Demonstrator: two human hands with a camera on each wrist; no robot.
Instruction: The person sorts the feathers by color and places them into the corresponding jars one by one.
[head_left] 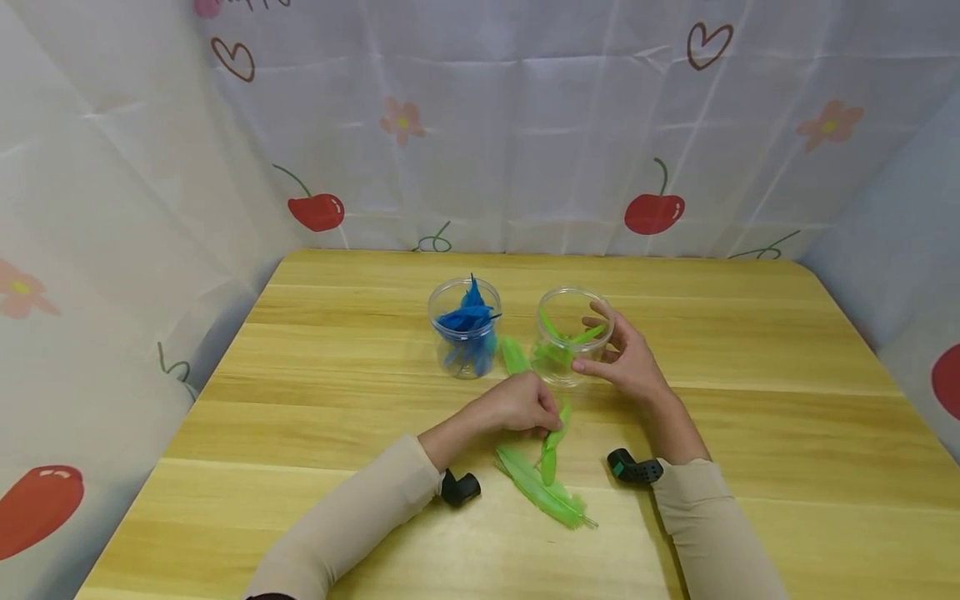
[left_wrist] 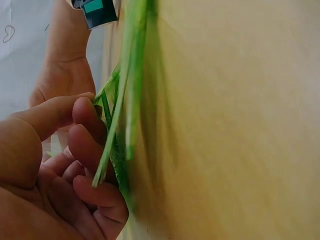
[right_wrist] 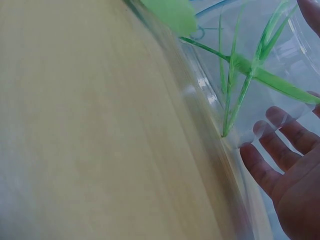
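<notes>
My left hand (head_left: 523, 404) pinches a green feather (head_left: 551, 446) between thumb and fingertips, low over the table. Other green feathers (head_left: 542, 490) lie on the wood just below it, and one more (head_left: 513, 355) lies between the jars. With fingers and thumb curved round its right side, my right hand (head_left: 628, 357) holds a clear plastic jar (head_left: 567, 380). Several green feathers (right_wrist: 245, 67) lean inside that jar, as the right wrist view shows. In the left wrist view, long green quills (left_wrist: 112, 135) run past the left fingers.
A second clear jar (head_left: 450, 354), filled with blue feathers (head_left: 468, 321), stands left of the green one. The wooden table (head_left: 300, 400) ends at a patterned curtain (head_left: 517, 150) behind. Black wrist cameras (head_left: 636, 468) sit at both cuffs.
</notes>
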